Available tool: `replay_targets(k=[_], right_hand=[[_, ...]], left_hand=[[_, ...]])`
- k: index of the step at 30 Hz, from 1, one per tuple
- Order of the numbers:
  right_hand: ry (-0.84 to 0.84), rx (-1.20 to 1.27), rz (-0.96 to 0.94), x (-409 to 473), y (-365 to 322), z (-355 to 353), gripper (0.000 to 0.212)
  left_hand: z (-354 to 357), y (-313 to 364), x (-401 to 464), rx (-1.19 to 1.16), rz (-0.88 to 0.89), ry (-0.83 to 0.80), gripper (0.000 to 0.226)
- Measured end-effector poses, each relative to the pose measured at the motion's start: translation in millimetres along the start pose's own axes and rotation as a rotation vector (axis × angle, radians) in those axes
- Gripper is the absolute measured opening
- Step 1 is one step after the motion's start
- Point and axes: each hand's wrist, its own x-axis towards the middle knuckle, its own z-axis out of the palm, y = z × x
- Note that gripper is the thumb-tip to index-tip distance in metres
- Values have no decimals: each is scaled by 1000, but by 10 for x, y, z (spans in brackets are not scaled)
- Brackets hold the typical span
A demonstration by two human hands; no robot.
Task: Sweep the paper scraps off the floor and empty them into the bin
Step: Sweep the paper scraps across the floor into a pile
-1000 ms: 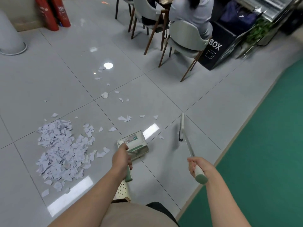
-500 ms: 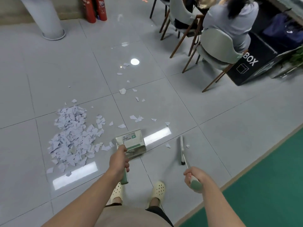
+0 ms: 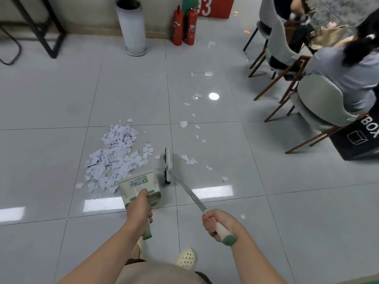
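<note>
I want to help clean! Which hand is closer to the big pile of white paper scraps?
Left. The left hand is just below the scrap pile, holding the dustpan handle; the right hand is farther right.

- Bright, even overhead lighting; shadows faint.
- Glossy floor tiles (image 3: 205, 48) show a round ceiling-light glare spot (image 3: 214, 96) and rectangular reflections (image 3: 213, 191).
- Wide-angle distortion bends edges; periphery slightly motion-blurred.

An indoor shared space, likely an office or canteen; glossy grey floor tiles (image 3: 61, 160); two red fire extinguishers (image 3: 184, 25) by the wall; a tall white planter (image 3: 134, 27); a seated person (image 3: 346, 74) on pale wooden-legged chairs (image 3: 315, 103).
</note>
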Motion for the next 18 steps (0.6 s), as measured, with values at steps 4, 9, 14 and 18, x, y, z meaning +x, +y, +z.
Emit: replay_targets(k=[4, 9, 14, 18], right_hand=[[-4, -44, -83, -182, -96, -35, 26], [17, 76, -161, -433, -236, -261, 26], [207, 72, -253, -566, -324, -659, 23], [331, 159, -262, -537, -377, -979, 19]], left_hand=[[189, -55, -94, -23, 13, 30, 16], [488, -88, -203, -39, 23, -22, 16], [755, -86, -131, 18, 23, -84, 16], [990, 5, -1, 69, 11, -163, 15]])
